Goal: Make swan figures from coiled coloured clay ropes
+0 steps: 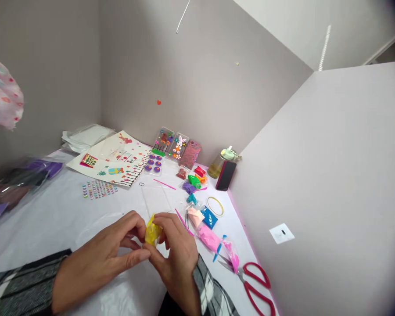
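Between the fingertips of both hands is a small packet of yellow clay (152, 231) in clear plastic. My left hand (108, 248) pinches its left side, while my right hand (176, 252) grips it from the right with the fingers over the top. Both thumbs meet just below the packet. Directly beyond my hands a clear, see-through rectangle (156, 199) lies flat on the white tabletop. A pink stick (184, 222) rests to the right, close to my right hand. Peach clay (195, 216), blue clay (209, 217) and bagged pink clay (209, 238) lie just past it.
Red-handled scissors (256, 281) lie at the right edge. Further back are green clay (194, 181), a yellow bangle (215, 206), a phone (226, 175), a bottle (215, 167) and decorated cases (177, 147). A sticker-covered sheet (108, 153) and gem stickers (99, 189) sit at left.
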`<action>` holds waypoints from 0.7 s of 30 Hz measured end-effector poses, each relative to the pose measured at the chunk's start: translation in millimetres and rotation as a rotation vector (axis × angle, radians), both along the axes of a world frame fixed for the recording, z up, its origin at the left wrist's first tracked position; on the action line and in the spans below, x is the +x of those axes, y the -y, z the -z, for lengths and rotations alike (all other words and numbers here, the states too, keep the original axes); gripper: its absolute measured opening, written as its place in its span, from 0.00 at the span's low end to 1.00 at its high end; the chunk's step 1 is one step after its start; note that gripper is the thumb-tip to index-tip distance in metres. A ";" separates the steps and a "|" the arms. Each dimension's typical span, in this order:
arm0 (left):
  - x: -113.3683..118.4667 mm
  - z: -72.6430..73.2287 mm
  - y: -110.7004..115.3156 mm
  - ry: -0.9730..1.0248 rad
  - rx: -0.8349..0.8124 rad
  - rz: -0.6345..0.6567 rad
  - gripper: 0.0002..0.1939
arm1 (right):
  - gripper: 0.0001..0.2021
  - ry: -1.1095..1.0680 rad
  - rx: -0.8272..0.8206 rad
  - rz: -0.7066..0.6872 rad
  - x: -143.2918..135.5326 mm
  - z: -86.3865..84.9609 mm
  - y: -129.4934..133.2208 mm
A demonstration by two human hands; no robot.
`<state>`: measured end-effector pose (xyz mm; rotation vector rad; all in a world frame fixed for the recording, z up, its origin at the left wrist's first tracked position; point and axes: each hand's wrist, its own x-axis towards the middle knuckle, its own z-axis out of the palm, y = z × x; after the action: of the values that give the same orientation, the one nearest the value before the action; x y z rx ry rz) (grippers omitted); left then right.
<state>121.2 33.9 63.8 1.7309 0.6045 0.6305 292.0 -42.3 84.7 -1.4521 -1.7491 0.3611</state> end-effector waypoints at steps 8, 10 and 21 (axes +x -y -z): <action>-14.2 11.4 -12.7 -0.017 -0.070 -0.090 0.15 | 0.03 0.732 -0.303 0.378 103.1 -15.8 -35.4; -16.3 8.0 -14.9 -0.020 -0.070 -0.092 0.14 | 0.03 0.775 -0.378 0.359 127.8 -19.9 -48.0; -22.8 -7.0 -18.5 0.072 -0.180 -0.125 0.15 | 0.16 0.869 -0.496 0.401 179.4 -42.6 -170.1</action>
<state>98.4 52.4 70.8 1.5049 0.7011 0.7004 471.4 127.9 127.2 -2.5327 -2.0083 -0.0949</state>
